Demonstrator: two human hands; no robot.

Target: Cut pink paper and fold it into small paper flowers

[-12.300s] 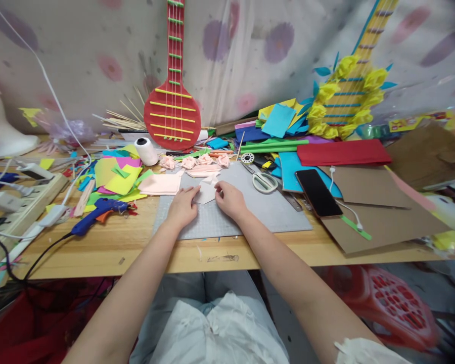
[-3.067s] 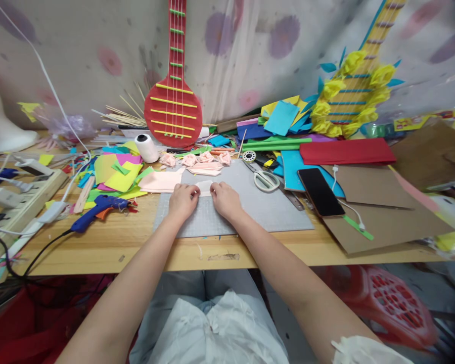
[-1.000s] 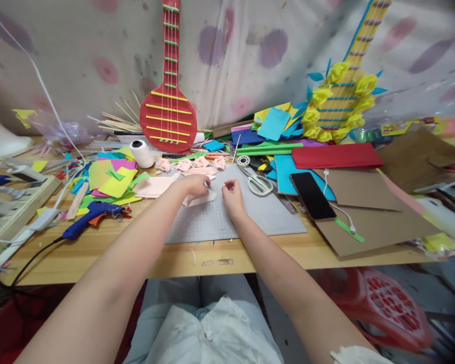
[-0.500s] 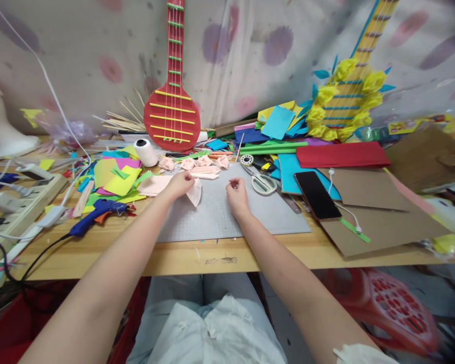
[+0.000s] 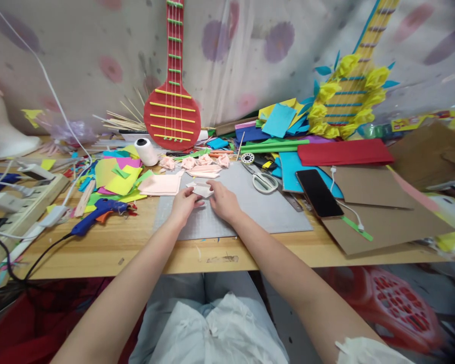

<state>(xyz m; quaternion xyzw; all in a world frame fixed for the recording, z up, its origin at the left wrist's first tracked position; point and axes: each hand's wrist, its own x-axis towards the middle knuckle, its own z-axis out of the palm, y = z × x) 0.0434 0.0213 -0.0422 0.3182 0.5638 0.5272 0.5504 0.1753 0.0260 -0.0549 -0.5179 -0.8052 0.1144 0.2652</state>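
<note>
A small folded piece of pale pink paper (image 5: 200,189) sits just above the grey cutting mat (image 5: 258,207). My left hand (image 5: 184,205) pinches its left side. My right hand (image 5: 222,201) pinches its right side, fingers curled onto the paper. Both hands rest close together over the mat's left half. A stack of pale pink sheets (image 5: 160,184) lies just left of my hands. Several small pink paper roses (image 5: 195,161) line the mat's far edge.
A blue glue gun (image 5: 98,209) lies left on the wooden table (image 5: 136,247). Scissors (image 5: 261,179) and a black phone (image 5: 317,193) sit right of the mat. A white thread spool (image 5: 146,151), coloured paper scraps, brown card (image 5: 382,212) and two paper guitars crowd the back.
Half a second ago my left hand held the pink paper alone, up by the pink stack, with my right hand apart. Now both hands have come together and grip the folded paper.
</note>
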